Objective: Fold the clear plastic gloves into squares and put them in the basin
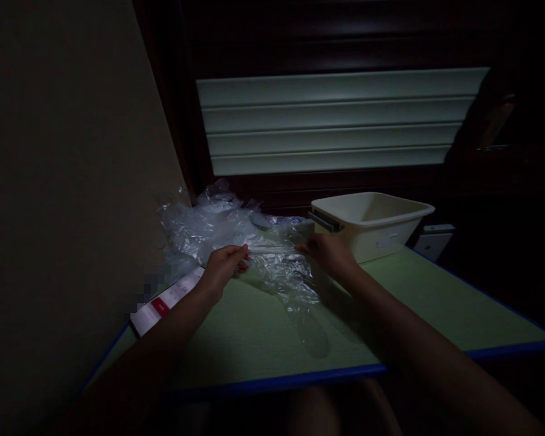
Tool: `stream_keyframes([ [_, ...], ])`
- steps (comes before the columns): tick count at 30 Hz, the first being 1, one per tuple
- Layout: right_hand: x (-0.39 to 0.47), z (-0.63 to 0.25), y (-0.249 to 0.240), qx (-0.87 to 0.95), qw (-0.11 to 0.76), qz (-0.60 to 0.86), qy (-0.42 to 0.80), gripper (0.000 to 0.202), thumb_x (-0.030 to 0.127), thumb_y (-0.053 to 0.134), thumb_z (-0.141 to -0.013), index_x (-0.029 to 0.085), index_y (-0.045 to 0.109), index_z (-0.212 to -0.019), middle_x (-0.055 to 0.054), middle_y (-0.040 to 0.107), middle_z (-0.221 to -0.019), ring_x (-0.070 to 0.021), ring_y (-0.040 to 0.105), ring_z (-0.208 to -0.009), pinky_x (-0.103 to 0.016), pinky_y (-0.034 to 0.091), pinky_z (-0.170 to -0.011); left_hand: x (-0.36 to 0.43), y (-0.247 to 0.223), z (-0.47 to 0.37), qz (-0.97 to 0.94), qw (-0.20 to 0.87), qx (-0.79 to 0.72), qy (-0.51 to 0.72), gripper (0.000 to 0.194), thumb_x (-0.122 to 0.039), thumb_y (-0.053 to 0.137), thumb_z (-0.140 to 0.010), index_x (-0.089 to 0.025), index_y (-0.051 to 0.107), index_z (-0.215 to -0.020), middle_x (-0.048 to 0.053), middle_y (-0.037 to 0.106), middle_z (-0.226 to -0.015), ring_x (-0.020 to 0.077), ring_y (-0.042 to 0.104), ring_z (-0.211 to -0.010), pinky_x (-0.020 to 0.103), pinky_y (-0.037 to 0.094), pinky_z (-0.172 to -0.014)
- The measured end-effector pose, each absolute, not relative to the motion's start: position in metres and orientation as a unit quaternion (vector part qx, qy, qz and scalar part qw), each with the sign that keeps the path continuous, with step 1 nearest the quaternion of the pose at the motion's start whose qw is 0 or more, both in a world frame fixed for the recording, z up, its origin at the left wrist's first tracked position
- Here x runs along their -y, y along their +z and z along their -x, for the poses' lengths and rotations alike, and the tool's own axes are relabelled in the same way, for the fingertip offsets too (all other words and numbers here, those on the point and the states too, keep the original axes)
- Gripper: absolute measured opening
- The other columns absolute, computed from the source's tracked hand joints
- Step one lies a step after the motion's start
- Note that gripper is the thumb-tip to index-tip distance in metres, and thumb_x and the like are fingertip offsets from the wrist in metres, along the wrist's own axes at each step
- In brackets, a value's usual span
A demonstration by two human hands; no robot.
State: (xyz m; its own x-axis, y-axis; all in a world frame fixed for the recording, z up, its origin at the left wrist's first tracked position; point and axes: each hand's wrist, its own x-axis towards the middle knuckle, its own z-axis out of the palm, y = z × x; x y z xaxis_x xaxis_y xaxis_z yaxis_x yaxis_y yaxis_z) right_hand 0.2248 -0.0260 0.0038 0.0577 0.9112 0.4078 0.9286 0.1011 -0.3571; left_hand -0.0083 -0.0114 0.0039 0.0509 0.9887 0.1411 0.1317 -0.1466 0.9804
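A clear plastic zip bag [284, 272] is stretched between my two hands over the green table, its strip-like top edge running level. My left hand [226, 264] pinches one end of that edge, fingers closed. The other end is pinched between the closed fingers of my right hand [323, 250]. The lower part of the bag hangs crumpled toward the tabletop. Right behind it lies a heap of crumpled clear plastic bags [209, 221]. Dim light hides the bag's contents, if any.
A cream plastic bin [381, 233] with a grey handle stands on the table [418, 309] at the back right. A phone [166, 303] with a lit screen lies by the left wall. A white box [433, 241] is beyond the right edge. Blue edging rims the table.
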Motion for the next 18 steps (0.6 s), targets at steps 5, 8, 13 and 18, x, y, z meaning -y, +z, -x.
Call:
stream_keyframes([
  [5,0.027,-0.226,0.007,0.677,0.274,0.683,-0.023,0.028,0.043,0.057,-0.08,0.018,0.062,-0.068,-0.007,0.062,-0.065,-0.0203,0.057,-0.06,-0.027,0.03,-0.049,0.009,0.004,0.01,-0.588,0.412,-0.498,0.486,0.026,-0.038,0.072,-0.063,-0.014,0.063,-0.059,0.0,0.058,-0.051,0.0136,0.057,-0.051,0.02,0.043,-0.049],
  [8,0.027,-0.226,0.008,0.673,0.273,0.687,-0.018,0.027,0.043,0.058,-0.08,0.019,0.062,-0.069,-0.009,0.064,-0.068,-0.0229,0.06,-0.064,-0.028,0.031,-0.05,0.006,0.004,0.01,-0.586,0.411,-0.503,0.484,0.023,-0.033,0.072,-0.068,-0.013,0.062,-0.065,0.0,0.06,-0.059,0.0138,0.059,-0.057,0.022,0.046,-0.054],
  [13,0.025,-0.227,0.006,0.683,0.261,0.682,0.006,0.025,0.04,0.057,-0.082,0.017,0.063,-0.075,-0.008,0.066,-0.074,-0.0206,0.061,-0.068,-0.028,0.038,-0.054,-0.001,0.002,0.014,-0.566,0.428,-0.512,0.484,0.018,-0.027,0.054,-0.089,-0.011,0.057,-0.098,0.004,0.06,-0.09,0.0144,0.06,-0.073,0.03,0.052,-0.065],
  [18,0.021,-0.227,0.003,0.694,0.224,0.683,0.033,0.023,0.036,0.052,-0.087,0.015,0.06,-0.092,-0.004,0.063,-0.088,-0.0148,0.06,-0.076,-0.031,0.049,-0.067,0.002,0.0,0.014,-0.545,0.449,-0.493,0.507,0.028,-0.038,0.067,-0.075,-0.012,0.057,-0.075,-0.001,0.059,-0.064,0.0107,0.058,-0.057,0.023,0.049,-0.056],
])
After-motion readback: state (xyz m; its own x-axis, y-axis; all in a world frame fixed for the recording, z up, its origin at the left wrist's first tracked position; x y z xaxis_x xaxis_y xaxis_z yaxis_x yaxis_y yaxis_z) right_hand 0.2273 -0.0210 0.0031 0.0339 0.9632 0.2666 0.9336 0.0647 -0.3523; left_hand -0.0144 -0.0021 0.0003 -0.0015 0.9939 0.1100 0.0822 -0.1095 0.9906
